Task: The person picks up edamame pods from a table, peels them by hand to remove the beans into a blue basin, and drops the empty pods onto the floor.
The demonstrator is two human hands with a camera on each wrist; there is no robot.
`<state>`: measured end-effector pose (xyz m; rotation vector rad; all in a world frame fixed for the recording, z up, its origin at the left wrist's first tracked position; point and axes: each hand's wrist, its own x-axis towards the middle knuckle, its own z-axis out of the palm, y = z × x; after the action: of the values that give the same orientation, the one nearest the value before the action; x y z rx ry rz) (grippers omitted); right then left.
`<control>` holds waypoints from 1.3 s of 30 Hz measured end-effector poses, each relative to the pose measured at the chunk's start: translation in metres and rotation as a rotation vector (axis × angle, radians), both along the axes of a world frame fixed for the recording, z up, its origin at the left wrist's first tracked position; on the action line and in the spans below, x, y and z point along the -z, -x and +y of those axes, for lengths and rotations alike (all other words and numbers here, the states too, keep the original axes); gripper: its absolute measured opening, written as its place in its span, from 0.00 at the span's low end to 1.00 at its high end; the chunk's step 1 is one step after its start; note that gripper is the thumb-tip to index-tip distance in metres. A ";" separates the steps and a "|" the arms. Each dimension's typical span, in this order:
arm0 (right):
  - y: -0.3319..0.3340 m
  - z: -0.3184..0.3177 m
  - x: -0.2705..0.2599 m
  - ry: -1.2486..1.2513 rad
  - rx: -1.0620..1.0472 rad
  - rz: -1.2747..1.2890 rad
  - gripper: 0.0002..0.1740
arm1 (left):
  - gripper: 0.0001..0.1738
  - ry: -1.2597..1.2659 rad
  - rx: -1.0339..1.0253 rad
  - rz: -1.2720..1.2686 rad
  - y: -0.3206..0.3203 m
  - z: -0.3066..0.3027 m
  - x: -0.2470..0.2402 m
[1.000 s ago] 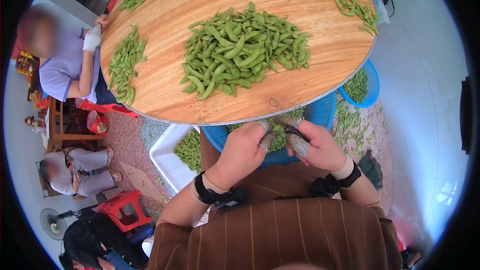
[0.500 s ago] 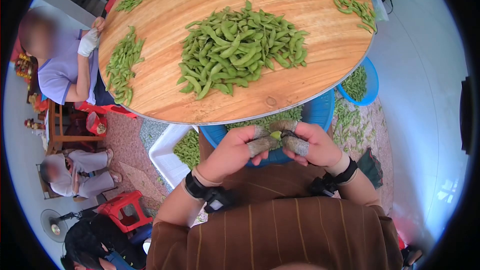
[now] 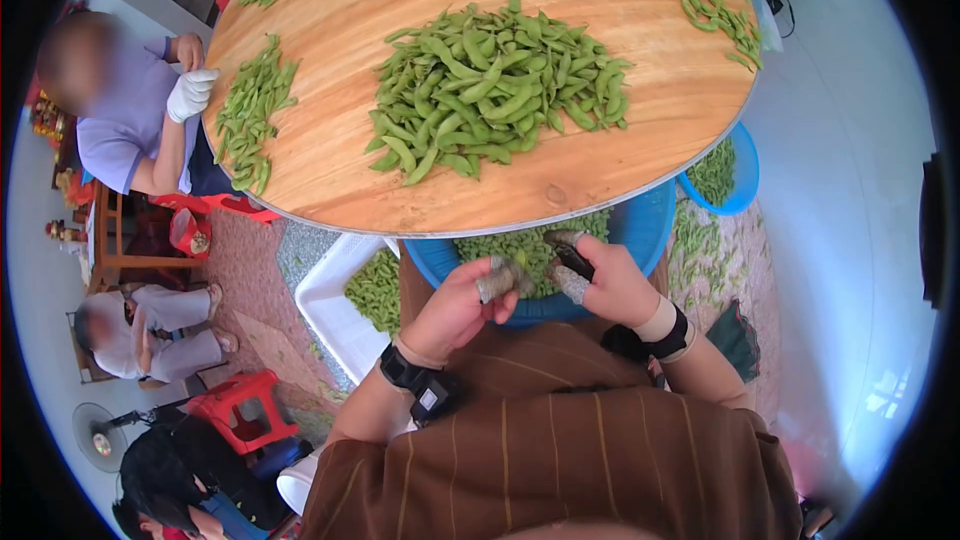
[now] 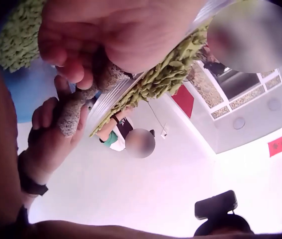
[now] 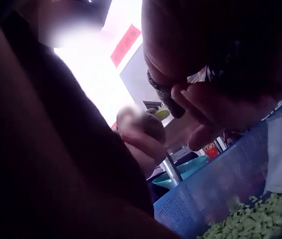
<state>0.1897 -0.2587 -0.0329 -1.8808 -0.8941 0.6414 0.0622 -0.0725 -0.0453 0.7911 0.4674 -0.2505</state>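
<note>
Two hands over the blue basin (image 3: 648,222) of beans (image 3: 520,250), just below the table (image 3: 325,145) edge. Left hand (image 3: 462,302): taped fingers (image 3: 497,280) curled, thumb to forefinger, can't tell if holding anything. Right hand (image 3: 612,285) pinches a small dark thing (image 3: 572,258). Pod pile (image 3: 500,80) lies straight ahead on the table, long axis crosswise; right hand nearer.

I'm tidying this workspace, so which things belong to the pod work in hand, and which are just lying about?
Belong to the work:
left hand and right hand, fingertips taped
blue basin below them
pile of green pods
wooden table
white tray and smaller blue basin, both holding pods

Lying about:
red stool
fan
</note>
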 end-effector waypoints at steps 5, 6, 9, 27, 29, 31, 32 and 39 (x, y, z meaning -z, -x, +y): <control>-0.008 0.007 -0.028 -0.045 0.039 -0.201 0.14 | 0.13 -0.491 0.118 0.079 0.031 0.028 -0.032; -0.009 0.011 -0.040 -0.089 0.077 -0.217 0.12 | 0.14 -0.652 0.140 0.100 0.044 0.041 -0.031; -0.024 0.032 -0.058 -0.175 0.162 -0.292 0.10 | 0.18 -1.604 0.399 0.289 0.083 0.073 -0.020; -0.051 0.066 -0.103 -0.152 0.392 0.127 0.17 | 0.16 -1.752 -0.207 -0.566 -0.060 0.016 -0.093; -0.047 0.059 -0.106 -0.160 0.355 0.369 0.17 | 0.15 -1.617 -0.020 -0.552 -0.070 0.017 -0.082; -0.042 0.049 -0.100 -0.198 0.314 0.276 0.17 | 0.13 -1.451 -0.020 -0.523 -0.070 0.018 -0.077; -0.039 0.045 -0.097 -0.233 0.268 0.187 0.17 | 0.12 -1.286 -0.023 -0.485 -0.069 0.019 -0.075; -0.027 0.029 -0.090 -0.081 -0.063 0.176 0.23 | 0.08 -0.902 -0.105 -0.424 -0.062 0.006 -0.078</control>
<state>0.2167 -0.2300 0.0571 -1.7015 -0.8546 0.7844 0.1243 -0.0665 0.0332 1.6510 0.1982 0.2572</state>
